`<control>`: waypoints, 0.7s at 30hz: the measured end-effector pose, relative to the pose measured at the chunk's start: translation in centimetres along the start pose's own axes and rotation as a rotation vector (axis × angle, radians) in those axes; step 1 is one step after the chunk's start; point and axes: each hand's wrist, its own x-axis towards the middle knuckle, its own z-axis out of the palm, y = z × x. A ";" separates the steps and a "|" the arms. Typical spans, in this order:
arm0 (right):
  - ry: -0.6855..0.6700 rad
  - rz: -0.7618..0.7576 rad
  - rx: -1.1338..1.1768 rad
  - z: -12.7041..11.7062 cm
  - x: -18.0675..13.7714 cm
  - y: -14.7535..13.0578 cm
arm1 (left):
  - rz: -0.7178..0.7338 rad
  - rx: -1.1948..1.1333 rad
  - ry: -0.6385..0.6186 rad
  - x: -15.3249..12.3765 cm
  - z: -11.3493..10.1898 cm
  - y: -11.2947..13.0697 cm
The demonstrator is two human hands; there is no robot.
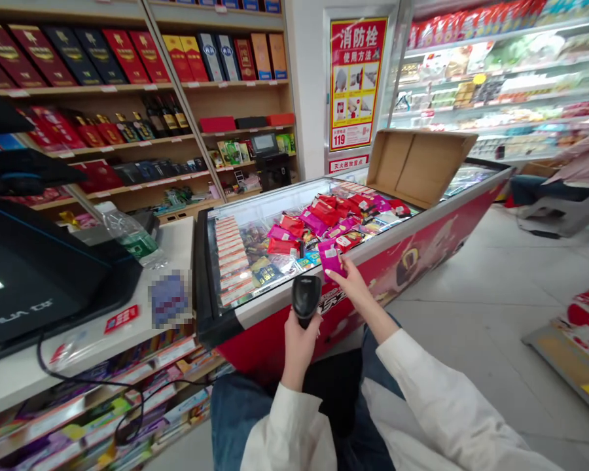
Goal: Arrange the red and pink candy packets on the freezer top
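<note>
My left hand is wrapped round the handle of a black barcode scanner, its head up and facing the freezer. In my right hand is a magenta snack packet, pinched by its lower right side just beyond the scanner. A white label shows on the packet. Behind it, a heap of red and magenta packets lies on the glass top of a red chest freezer. The scanner and the packet are apart.
An open cardboard box stands at the freezer's far end. To the left, a white counter carries a black register and a plastic bottle. A cable hangs below. A seated person is at the far right.
</note>
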 end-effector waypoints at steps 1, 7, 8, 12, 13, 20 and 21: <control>0.005 -0.004 0.030 -0.7 -0.8 0.5 | -0.011 0.009 -0.023 -1.0 0.8 -0.4; -0.029 -0.024 0.081 -2.0 -3.0 1.3 | -0.013 0.065 -0.089 -4.7 2.6 -0.2; -0.021 -0.029 0.081 -2.0 -3.1 1.3 | -0.013 0.075 -0.110 -4.9 2.7 0.1; 0.004 -0.031 0.091 -2.1 -3.0 1.2 | -0.014 0.093 -0.130 -5.1 3.0 1.3; 0.002 -0.032 0.091 -2.1 -2.9 1.2 | -0.016 0.090 -0.125 -5.1 3.1 1.5; -0.021 -0.033 0.050 -1.9 -3.2 1.4 | -0.029 0.072 -0.163 -5.2 3.3 2.0; -0.017 -0.035 0.043 -2.0 -3.1 1.4 | -0.020 0.072 -0.159 -5.3 3.2 2.1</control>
